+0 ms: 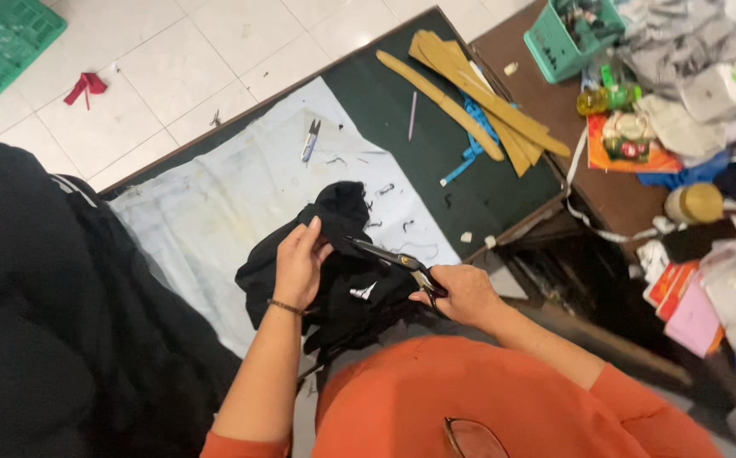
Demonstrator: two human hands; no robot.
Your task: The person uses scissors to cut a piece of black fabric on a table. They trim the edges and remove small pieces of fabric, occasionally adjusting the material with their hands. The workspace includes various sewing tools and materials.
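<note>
Centre of the frame, and both hands are busy on a black garment (342,288) bunched at the near edge of the surface (486,182). The left hand (298,265) has its grip clamped on a fold of that black cloth, fingers curled round it, thumb up, a thin bracelet at the wrist. The right hand (463,293), just right of centre, has its grip closed round the handles of a pair of scissors (393,259) — the blades point left and up toward the left hand, their tips lying over the dark fabric. A small white mark shows on the garment between the two hands.

Under the garment lies a pale cloth sheet (240,187) spread across the dark green surface, dotted with short black thread scraps. Up the sheet, toward the top middle, sits a small thread snipper (310,141). Further right — wooden pattern rulers (478,89) lying crossed, with a blue measuring tape (474,140) tucked beneath them. A heap of black fabric (54,297) fills the left of the frame. Upper right, a teal basket (567,38) stands on a brown side table amid clutter; a green crate (3,47) shows at the upper left on the white tile floor, a red scrap (86,85) near it.
</note>
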